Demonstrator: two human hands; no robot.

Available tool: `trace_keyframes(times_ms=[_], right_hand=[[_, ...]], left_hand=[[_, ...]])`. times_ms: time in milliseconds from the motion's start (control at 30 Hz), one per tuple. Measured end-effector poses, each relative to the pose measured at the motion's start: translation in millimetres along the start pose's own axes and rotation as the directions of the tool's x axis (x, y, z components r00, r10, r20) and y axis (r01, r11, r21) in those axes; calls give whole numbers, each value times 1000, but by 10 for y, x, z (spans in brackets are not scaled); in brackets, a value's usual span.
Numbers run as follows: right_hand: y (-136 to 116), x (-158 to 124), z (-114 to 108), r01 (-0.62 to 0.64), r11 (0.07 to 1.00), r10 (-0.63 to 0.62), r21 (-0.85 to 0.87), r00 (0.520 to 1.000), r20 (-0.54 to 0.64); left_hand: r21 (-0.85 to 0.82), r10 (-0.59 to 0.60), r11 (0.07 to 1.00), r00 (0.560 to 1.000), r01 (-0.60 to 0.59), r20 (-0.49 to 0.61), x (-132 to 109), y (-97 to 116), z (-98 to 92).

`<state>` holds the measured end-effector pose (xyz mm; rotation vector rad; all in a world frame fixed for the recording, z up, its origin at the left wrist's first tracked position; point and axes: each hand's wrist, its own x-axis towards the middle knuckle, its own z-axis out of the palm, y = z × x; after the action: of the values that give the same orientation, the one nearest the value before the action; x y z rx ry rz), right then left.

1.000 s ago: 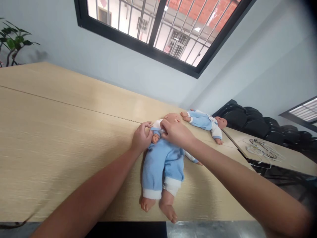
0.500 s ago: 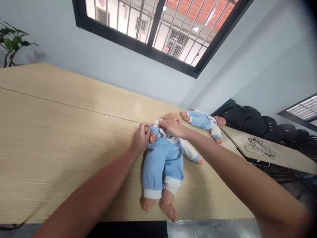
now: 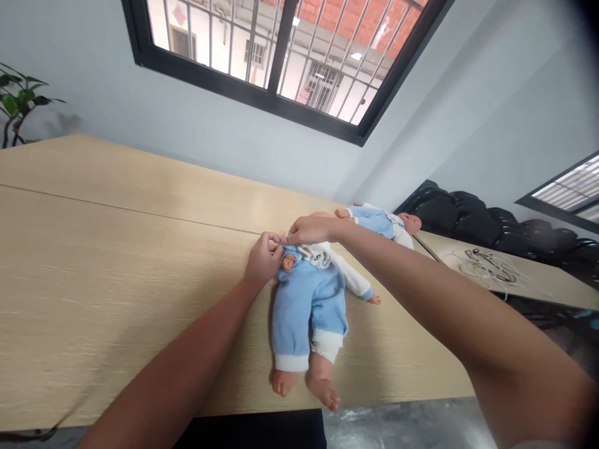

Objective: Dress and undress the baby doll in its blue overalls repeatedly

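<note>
A baby doll (image 3: 309, 302) in a blue and white outfit lies on its back on the wooden table, feet toward me. My left hand (image 3: 264, 259) is closed in a pinch at the blue cuff of the doll's sleeve, beside the small doll hand. Reaching across the doll's upper body, my right hand (image 3: 309, 231) pinches the same sleeve close to my left fingertips. Most of the doll's head is hidden behind my right hand. The other doll arm, in a white sleeve, stretches out to the right.
A second doll (image 3: 374, 219) in similar clothes lies at the table's back right, partly behind my right forearm. Tangled cables (image 3: 489, 267) rest on another table at right. Black chairs (image 3: 468, 209) are stacked along the wall. A plant (image 3: 21, 100) stands at far left.
My right hand has moved left from the doll's chest and neck to the sleeve by my left hand, now covering most of the head. The view has shifted slightly.
</note>
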<state>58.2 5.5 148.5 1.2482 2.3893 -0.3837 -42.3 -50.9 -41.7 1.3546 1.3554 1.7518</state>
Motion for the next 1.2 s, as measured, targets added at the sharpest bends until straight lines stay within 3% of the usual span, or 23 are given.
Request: trace_keyframes(times_ms=[100,300,433,500,600,700,800,900,1033,1200], right_hand=[[-3,50,-13,6,999,-6,-48,1000,-4],[148,196,74,50,970,-35,236,997,-66],[143,334,174,-48,960,83,274,989,-119],[82,383,172,-106,962,135,250,986,-101],[-14,434,94,-210,964,215,163,977,-13],[-68,489,8,-223,966,204,134,968,143],[-100,565,-14,-192,967,147,170,958,247],[-150,627,9,-163,972,117,168,960,255],[-257,636,41,-122,992,123,-17,970,211],[-331,652,48,-178,983,182,-43,976,124]], left_hand=[[-5,-42,999,999,42,23,38,17,-25],[43,-214,977,971,210,110,77,118,-73],[55,-360,930,865,365,348,79,210,-126],[73,-404,908,815,413,415,89,257,-169],[87,-432,889,760,449,486,120,319,-237],[103,-442,880,719,464,536,147,362,-275],[165,-464,881,742,444,483,147,389,-279],[204,-465,885,769,418,439,122,405,-277],[327,-516,851,773,411,369,103,418,-300],[560,-431,795,865,231,256,133,458,-341]])
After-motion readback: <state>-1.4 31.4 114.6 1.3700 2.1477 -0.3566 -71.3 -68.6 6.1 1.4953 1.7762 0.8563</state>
